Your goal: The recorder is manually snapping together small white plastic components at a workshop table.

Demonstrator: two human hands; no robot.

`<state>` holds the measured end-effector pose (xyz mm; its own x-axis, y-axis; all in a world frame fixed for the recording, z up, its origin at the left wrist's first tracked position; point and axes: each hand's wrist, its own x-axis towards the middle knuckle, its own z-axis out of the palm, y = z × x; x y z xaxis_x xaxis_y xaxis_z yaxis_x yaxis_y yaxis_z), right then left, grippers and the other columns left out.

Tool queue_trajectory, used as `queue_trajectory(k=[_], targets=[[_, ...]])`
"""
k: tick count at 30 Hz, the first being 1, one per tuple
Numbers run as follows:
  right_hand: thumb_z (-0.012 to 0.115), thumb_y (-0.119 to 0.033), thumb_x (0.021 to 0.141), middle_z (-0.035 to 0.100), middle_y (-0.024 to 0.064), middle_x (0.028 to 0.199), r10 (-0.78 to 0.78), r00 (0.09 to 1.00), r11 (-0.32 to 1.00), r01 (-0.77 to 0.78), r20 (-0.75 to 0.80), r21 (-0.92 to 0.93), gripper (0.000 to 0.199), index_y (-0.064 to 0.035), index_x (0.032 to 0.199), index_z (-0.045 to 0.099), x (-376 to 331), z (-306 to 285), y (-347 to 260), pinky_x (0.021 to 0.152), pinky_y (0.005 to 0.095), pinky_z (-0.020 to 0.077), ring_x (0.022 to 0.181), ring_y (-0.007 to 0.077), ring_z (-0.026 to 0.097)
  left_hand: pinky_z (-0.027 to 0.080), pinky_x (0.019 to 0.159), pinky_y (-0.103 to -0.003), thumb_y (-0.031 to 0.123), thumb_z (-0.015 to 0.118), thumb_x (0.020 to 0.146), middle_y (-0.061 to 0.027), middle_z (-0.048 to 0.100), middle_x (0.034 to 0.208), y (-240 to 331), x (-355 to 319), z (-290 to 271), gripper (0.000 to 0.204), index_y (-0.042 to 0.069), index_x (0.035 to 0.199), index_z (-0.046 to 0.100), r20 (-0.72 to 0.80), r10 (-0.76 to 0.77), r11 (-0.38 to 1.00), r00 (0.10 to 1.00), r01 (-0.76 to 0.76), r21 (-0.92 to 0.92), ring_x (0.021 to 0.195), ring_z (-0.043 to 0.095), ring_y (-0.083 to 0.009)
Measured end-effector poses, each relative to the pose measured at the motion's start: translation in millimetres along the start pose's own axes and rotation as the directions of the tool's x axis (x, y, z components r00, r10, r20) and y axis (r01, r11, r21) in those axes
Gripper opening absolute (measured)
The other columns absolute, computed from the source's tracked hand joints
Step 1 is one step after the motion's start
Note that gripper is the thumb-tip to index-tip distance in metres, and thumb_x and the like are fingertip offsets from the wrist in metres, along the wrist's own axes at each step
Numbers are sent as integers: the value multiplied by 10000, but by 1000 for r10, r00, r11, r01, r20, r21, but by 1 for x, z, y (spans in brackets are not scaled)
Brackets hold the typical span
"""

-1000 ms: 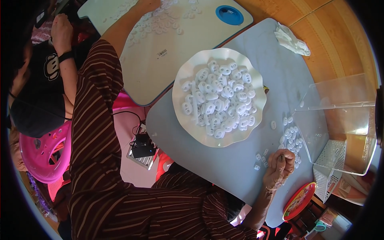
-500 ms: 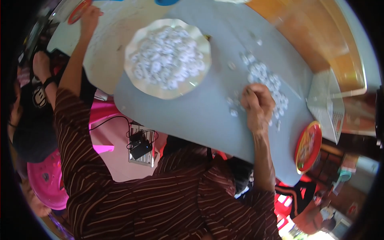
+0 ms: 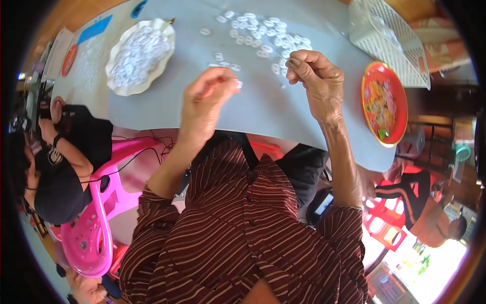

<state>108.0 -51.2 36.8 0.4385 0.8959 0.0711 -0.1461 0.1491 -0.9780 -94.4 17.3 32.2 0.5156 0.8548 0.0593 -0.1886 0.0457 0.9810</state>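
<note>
My left hand is over the grey table, fingers curled into a pinch. A small white ring-shaped piece shows at its fingertips. To the right, my right hand has thumb and forefinger pressed together; what they hold, if anything, is too small to make out. Loose white ring-shaped pieces lie scattered beyond both hands, and a few more lie just past my left hand. A pale scalloped bowl on the left is heaped with the same kind of white pieces.
A red tray with a colourful patterned inside lies at the right edge. Behind it stands a white perforated basket. Farther left are a small red dish and a seated person in black beside a pink chair.
My left hand has come from the red dish at far left to the middle front. My right hand has lifted off the scattered pieces, and the view has turned to the right.
</note>
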Motion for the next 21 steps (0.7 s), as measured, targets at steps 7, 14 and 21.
queue_trajectory(k=[7,14,21], targets=[[646,-54,844,645,29,850,-52,997,995,56,-58,82,108,-21,946,656,-36,-36,14,641,235,479,720,101,599,330,607,-184,65,600,865,27,498,779,-33,9,70,111,-29,923,590,233,-89,987,968,117,-108,708,401,-40],[635,-56,853,621,29,886,-52,990,996,61,-128,64,204,-15,1051,616,-45,-46,22,726,234,506,776,100,593,357,585,-190,25,574,863,13,492,826,-47,17,89,144,-11,999,544,250,-17,994,968,42,-96,682,409,-41],[626,-51,857,630,28,870,-37,994,998,41,-104,41,211,-29,1065,598,-46,-41,20,762,249,495,822,104,584,361,592,-182,-6,565,851,16,487,809,-42,18,91,124,-9,970,531,271,38,994,962,-9,-105,678,414,-44]])
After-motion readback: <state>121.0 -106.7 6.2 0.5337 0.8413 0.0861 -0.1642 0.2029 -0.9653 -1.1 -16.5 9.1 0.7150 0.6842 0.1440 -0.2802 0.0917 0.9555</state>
